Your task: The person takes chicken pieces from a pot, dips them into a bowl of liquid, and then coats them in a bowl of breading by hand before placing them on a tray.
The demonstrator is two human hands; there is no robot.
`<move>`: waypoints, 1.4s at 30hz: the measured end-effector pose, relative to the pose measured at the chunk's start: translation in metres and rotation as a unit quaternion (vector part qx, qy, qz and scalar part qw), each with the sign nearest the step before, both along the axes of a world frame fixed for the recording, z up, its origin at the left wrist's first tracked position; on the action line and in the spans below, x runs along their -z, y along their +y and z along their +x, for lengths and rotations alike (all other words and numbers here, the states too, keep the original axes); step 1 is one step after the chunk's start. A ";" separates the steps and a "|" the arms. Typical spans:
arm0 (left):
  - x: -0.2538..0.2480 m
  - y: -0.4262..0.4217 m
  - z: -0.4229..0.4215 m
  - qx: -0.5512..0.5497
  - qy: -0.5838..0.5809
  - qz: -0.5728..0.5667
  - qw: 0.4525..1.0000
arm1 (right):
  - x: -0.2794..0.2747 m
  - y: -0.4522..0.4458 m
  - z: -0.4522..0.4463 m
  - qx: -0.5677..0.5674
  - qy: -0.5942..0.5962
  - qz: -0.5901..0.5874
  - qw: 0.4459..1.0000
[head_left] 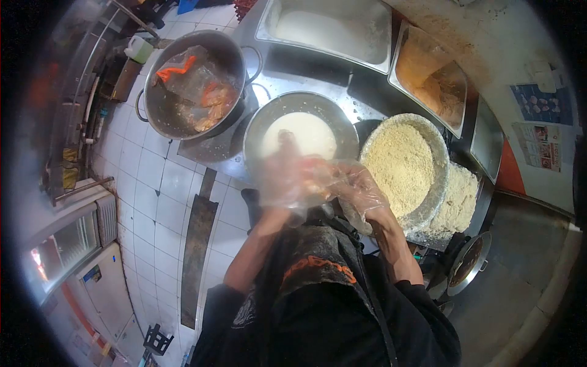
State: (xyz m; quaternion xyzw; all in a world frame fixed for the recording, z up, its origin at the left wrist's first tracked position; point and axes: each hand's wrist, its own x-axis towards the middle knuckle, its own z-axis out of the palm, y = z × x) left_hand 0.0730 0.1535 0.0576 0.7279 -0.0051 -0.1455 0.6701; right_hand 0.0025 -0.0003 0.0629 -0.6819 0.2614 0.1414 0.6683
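head-worn view, looking forward and down

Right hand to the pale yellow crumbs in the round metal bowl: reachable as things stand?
Probably yes. The clear-gloved right hand is right beside the round metal bowl, and nothing covers the pale yellow crumbs. Whether that hand is free is too blurred to tell.
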 end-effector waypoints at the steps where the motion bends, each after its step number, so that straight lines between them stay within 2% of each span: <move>1: -0.001 0.000 0.000 -0.004 0.008 0.001 1.000 | -0.005 0.000 0.000 0.002 0.018 0.010 1.000; 3: -0.002 0.002 0.002 -0.015 0.024 0.004 1.000 | -0.009 0.001 0.003 0.001 0.036 0.021 0.999; 5: -0.003 0.004 0.003 -0.027 0.041 0.006 0.999 | -0.007 -0.001 0.009 -0.006 0.050 0.097 0.994; 6: 0.004 0.007 0.005 -0.029 0.040 0.006 0.999 | -0.012 -0.002 0.013 -0.008 0.049 0.097 0.994; 8: 0.017 0.018 0.010 0.080 0.017 -0.045 0.996 | -0.027 -0.006 0.019 -0.048 0.061 0.036 0.996; 9: 0.016 0.022 0.011 0.081 0.017 -0.045 0.996 | -0.020 -0.009 0.016 -0.048 0.061 0.036 0.996; 11: 0.011 0.028 0.010 0.153 -0.015 -0.055 0.987 | -0.008 -0.010 0.012 0.013 0.049 -0.003 0.999; 12: 0.012 0.028 0.009 0.154 -0.014 -0.055 0.987 | -0.012 -0.008 0.014 0.014 0.050 -0.003 0.999; 14: 0.012 0.025 0.008 0.154 0.013 0.016 0.988 | -0.025 -0.002 0.025 -0.015 0.113 -0.110 0.987; 15: 0.012 0.023 0.009 0.152 0.011 0.015 0.988 | -0.021 0.001 0.027 -0.016 0.111 -0.111 0.988; 17: 0.011 0.018 0.007 0.069 0.008 0.066 0.995 | 0.000 0.006 0.022 0.005 0.075 -0.088 0.993; 20: -0.004 0.011 0.001 0.057 0.013 0.011 0.998 | 0.025 0.013 0.015 0.038 0.022 -0.054 0.998; 23: -0.008 0.019 0.003 0.047 0.034 -0.012 0.998 | -0.016 0.022 0.026 0.030 0.022 -0.066 0.997; 24: -0.011 0.016 0.004 0.046 0.034 -0.013 0.998 | -0.014 0.023 0.025 0.029 0.022 -0.066 0.997; 26: -0.018 0.004 0.006 -0.031 0.081 -0.046 0.995 | -0.007 0.026 0.021 -0.019 -0.082 -0.066 0.994; 27: -0.009 0.002 0.005 -0.032 0.081 -0.046 0.995 | -0.010 0.029 0.021 -0.019 -0.081 -0.066 0.994; 29: 0.010 -0.003 0.004 -0.004 -0.001 0.107 0.994 | -0.019 0.037 0.024 0.008 -0.064 -0.010 0.998; 31: 0.011 -0.003 0.004 -0.022 0.022 0.062 0.998 | -0.001 0.039 0.027 0.022 -0.105 -0.044 0.993; 33: 0.004 0.001 0.003 -0.003 -0.024 0.055 0.998 | -0.008 0.047 0.032 0.039 -0.141 -0.074 0.986; 35: 0.003 -0.002 0.006 -0.041 -0.042 0.026 0.998 | -0.025 0.049 0.035 0.126 -0.101 0.034 0.986; 36: 0.003 -0.003 0.008 -0.080 -0.059 -0.002 0.995 | -0.018 0.045 0.035 0.126 -0.101 0.034 0.986; 37: 0.003 -0.003 0.011 -0.080 -0.059 -0.002 0.995 | -0.004 0.039 0.035 0.059 -0.117 -0.056 0.990; 38: 0.002 -0.001 0.014 -0.048 -0.010 0.063 0.997 | -0.002 0.037 0.037 -0.008 -0.130 -0.145 0.981; 39: 0.002 0.001 0.017 -0.017 0.038 0.127 0.991 | -0.001 0.038 0.036 -0.010 -0.130 -0.144 0.981; 40: 0.023 -0.001 0.014 0.011 -0.067 0.210 0.975 | -0.003 0.038 0.034 -0.021 -0.139 -0.180 0.973; 41: 0.019 -0.003 0.014 0.010 -0.066 0.210 0.975 | -0.005 0.039 0.033 -0.032 -0.148 -0.217 0.964; 42: 0.012 -0.007 0.014 -0.004 -0.030 0.156 0.987 | 0.000 0.040 0.031 -0.033 -0.149 -0.217 0.964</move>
